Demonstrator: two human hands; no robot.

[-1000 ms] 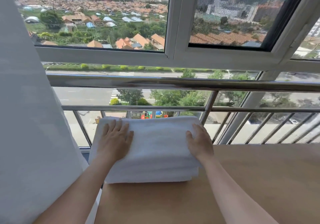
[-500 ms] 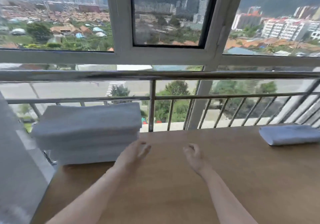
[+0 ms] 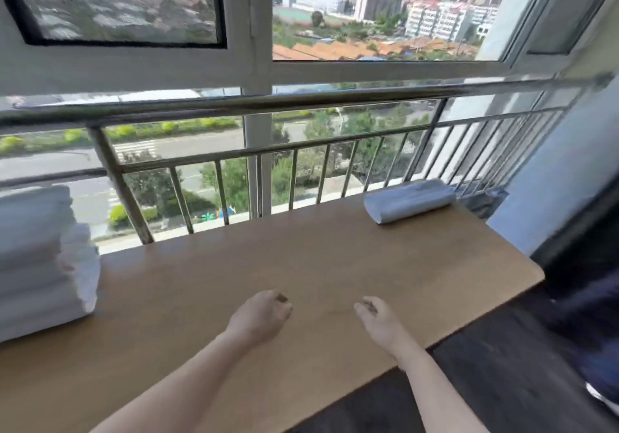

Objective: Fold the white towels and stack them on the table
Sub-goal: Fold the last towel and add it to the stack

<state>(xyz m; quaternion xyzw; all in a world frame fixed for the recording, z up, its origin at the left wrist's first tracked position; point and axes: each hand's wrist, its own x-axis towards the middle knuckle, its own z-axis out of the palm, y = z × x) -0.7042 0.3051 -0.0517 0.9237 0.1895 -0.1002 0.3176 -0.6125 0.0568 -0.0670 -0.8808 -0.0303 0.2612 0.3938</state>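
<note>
A stack of folded white towels [image 3: 40,258] stands at the far left of the wooden table [image 3: 301,265]. One more white towel [image 3: 408,199], loosely folded, lies at the table's far right corner by the railing. My left hand [image 3: 259,317] and my right hand [image 3: 376,318] hover over the table's near middle, side by side, with fingers loosely curled and nothing in them. Both hands are well apart from either towel.
A metal railing [image 3: 268,104] runs along the table's far edge in front of a large window. Dark floor [image 3: 502,382] lies off the table's right edge, with a dark object [image 3: 589,315] at the far right.
My hands have left the towel stack, where they pressed on top, and drawn back to the middle. The view has swung right, so the stack now sits at the left edge.
</note>
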